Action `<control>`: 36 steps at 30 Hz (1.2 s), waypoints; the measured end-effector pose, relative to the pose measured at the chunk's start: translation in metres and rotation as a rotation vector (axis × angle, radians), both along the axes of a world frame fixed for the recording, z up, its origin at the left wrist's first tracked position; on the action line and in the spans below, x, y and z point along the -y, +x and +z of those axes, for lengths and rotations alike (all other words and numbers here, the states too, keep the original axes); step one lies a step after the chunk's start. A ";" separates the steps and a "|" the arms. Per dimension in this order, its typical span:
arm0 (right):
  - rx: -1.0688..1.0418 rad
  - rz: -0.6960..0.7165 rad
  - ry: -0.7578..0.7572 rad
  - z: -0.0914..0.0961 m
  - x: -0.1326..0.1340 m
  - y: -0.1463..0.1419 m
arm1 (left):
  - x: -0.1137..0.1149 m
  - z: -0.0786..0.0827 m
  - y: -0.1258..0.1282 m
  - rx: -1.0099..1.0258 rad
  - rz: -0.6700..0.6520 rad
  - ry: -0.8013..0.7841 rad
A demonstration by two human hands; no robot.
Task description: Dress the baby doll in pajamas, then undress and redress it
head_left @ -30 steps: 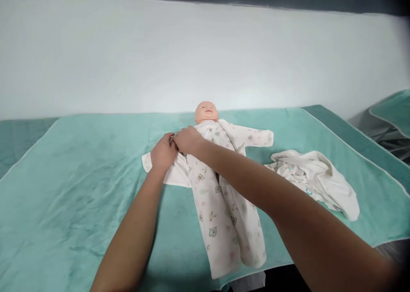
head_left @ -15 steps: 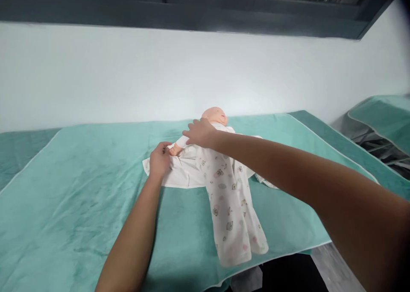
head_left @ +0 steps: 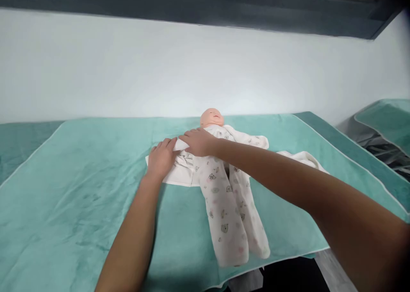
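Note:
A baby doll lies on its back with its head toward the wall. It wears a white patterned sleeper, its legs stretched toward me. My left hand is closed over the far end of the doll's arm on the left, hiding the doll's hand. Beside it, my right hand grips the same white sleeve higher up, near the shoulder. Plain white fabric spreads out beneath that arm. The opposite sleeve reaches out to the right.
Green-teal cloth covers the table, with folds on the left. Another white cloth lies to the right, partly behind my forearm. A white wall rises behind, under a dark window frame. More green cloth hangs at the right.
My left hand has moved over the doll's hand, which showed bare before and is now hidden. My right hand has come down the sleeve, closer to my left. The view has shifted slightly.

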State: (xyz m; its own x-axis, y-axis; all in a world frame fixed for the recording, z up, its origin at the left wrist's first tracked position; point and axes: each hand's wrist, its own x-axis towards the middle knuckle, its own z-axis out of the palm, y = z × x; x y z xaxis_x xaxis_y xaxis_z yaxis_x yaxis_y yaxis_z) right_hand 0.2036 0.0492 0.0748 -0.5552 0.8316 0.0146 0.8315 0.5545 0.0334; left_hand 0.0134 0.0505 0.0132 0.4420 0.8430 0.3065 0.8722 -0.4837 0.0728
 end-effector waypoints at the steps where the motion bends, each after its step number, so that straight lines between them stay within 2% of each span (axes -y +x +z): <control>1: -0.076 0.010 0.003 0.002 0.001 0.011 | 0.000 0.000 -0.001 -0.012 0.027 0.015; 3: -0.254 -0.024 0.029 0.002 0.009 0.044 | 0.001 0.000 -0.001 -0.035 0.080 0.035; 5: -0.431 -0.139 0.101 -0.009 0.023 0.085 | 0.001 -0.001 0.001 -0.043 0.143 0.057; 7: -0.526 -0.274 0.188 -0.029 0.042 0.128 | 0.002 -0.003 0.004 -0.049 0.201 0.071; 9: -0.528 -0.404 0.254 -0.053 0.058 0.165 | 0.002 -0.005 0.006 -0.066 0.228 0.056; 12: -0.537 -0.568 0.259 -0.080 0.066 0.199 | 0.001 -0.010 0.009 -0.079 0.246 0.016; 15: -0.580 -0.601 0.216 -0.085 0.059 0.206 | 0.002 -0.016 0.011 -0.015 0.231 0.023; 17: -0.593 -0.598 0.197 -0.082 0.054 0.204 | 0.006 -0.017 0.015 0.088 0.152 0.046; 19: -0.611 -0.614 0.195 -0.079 0.050 0.202 | 0.014 -0.011 0.023 0.253 0.080 0.076; 22: -0.648 -0.655 0.194 -0.078 0.049 0.202 | 0.027 0.016 0.050 0.473 0.027 0.047; 24: -0.678 -0.689 0.186 -0.079 0.049 0.204 | 0.031 0.041 0.078 0.493 -0.067 -0.051; 27: -0.738 -0.760 0.161 -0.081 0.049 0.204 | 0.026 0.072 0.128 0.334 -0.216 -0.193; 29: -0.798 -0.801 0.158 -0.081 0.050 0.204 | 0.016 0.081 0.161 0.114 -0.226 -0.249; 31: -0.878 -0.822 0.184 -0.081 0.050 0.205 | 0.005 0.081 0.188 -0.100 -0.246 -0.273; 33: -0.942 -0.831 0.225 -0.080 0.051 0.205 | -0.004 0.076 0.208 -0.231 -0.255 -0.280; 36: -0.972 -0.847 0.254 -0.080 0.050 0.209 | -0.012 0.070 0.223 -0.350 -0.221 -0.284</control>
State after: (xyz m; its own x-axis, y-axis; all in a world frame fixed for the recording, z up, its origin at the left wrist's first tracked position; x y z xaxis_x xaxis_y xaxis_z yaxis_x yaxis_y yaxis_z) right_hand 0.4121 -0.0012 -0.0053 0.4595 0.8296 0.3173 0.6605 -0.0803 -0.7465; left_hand 0.2365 0.0627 0.0829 0.6546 0.7464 -0.1200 0.7468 -0.6631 -0.0505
